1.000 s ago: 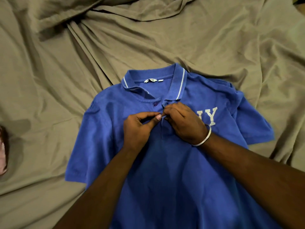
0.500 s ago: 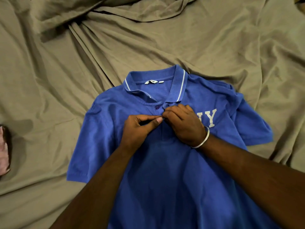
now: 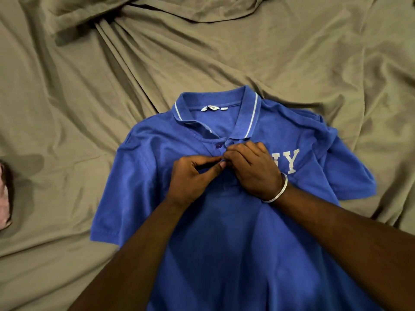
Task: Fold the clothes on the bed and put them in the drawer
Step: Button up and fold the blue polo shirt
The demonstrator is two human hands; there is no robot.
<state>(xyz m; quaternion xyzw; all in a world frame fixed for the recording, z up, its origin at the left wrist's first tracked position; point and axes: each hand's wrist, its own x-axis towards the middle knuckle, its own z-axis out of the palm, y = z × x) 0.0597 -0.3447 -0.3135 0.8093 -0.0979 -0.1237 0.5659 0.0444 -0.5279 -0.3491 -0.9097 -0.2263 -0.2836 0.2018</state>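
Two hands work the placket of a blue cotton polo shirt lying face up on a rumpled olive-grey bedsheet.

A pink cloth is cut off at the left edge. The shirt's long axis runs near to far, collar away, hem out of frame. The left hand and right hand, silver bangle at the wrist, pinch the placket below a purple button; the right hand hides part of the white lettering.

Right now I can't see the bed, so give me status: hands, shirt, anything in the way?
Left hand and right hand both pinching the placket. Blue polo shirt face up on the olive sheet, unfolded. Nothing on top of it.
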